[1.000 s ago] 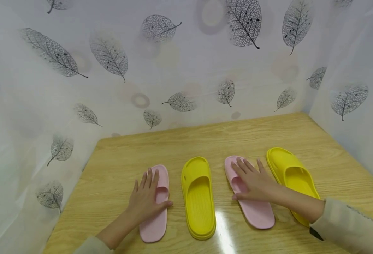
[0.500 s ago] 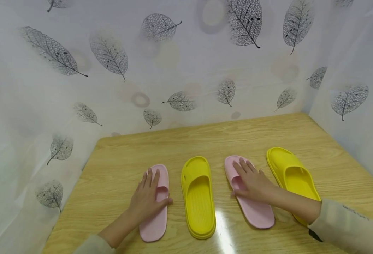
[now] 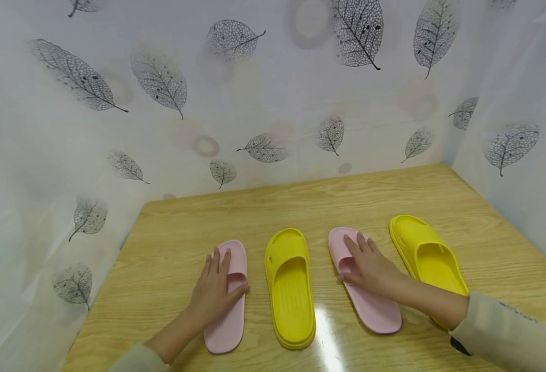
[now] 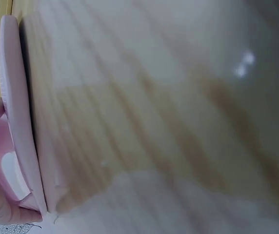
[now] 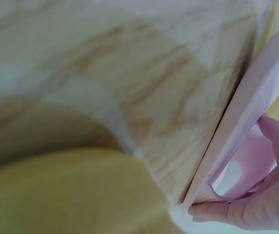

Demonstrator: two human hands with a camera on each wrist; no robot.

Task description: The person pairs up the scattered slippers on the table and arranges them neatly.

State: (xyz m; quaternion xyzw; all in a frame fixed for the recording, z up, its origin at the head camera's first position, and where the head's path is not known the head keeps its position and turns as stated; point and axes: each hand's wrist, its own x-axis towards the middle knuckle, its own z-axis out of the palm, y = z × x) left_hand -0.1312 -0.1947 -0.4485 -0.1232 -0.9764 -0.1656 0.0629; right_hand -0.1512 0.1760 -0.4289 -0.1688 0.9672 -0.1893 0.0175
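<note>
Lying under L fingers & R fingers: pink slippers, 1 ea.

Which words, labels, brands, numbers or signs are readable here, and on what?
None readable.
Right sleeve: a small row of dark marks, possibly lettering; too small and blurred to read.
Left pink slipper, right pink slipper, left yellow slipper, right yellow slipper: no lettering visible on the parts showing.
Backdrop: leaf and circle prints, no text visible.
</note>
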